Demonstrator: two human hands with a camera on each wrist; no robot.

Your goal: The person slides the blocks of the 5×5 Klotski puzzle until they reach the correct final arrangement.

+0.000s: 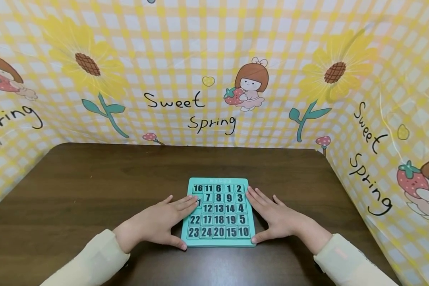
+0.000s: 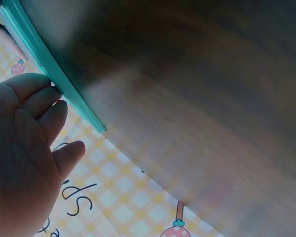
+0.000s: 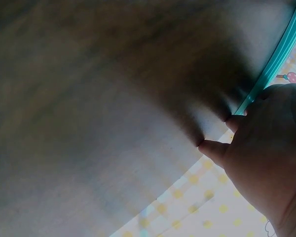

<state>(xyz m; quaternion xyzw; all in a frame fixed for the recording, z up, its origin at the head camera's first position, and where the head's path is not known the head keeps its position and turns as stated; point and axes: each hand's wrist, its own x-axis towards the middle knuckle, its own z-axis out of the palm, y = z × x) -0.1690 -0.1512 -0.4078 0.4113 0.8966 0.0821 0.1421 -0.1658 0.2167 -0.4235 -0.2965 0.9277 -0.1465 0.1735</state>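
A turquoise number slide puzzle (image 1: 219,243) lies flat on the table, its square tiles printed with black numbers. The top row reads 16, 11, 6, 1, 2. My left hand (image 1: 161,222) is at the puzzle's left side, fingers straight, fingertips over the rim and partly hiding a left-column tile (image 1: 199,203) of which a 1 shows. Its thumb is by the lower left corner. Along the right rim rest the straight, spread fingers of my right hand (image 1: 279,216), thumb at the lower right corner. Each wrist view shows the puzzle's side edge (image 2: 64,81) beside the hand.
Under the puzzle is a dark brown wooden table (image 1: 93,186). Behind it and at both sides hangs a yellow checked cloth (image 1: 178,47) with sunflowers, cartoon figures and "Sweet Spring" lettering. Pale sleeves (image 1: 93,258) cover both forearms.
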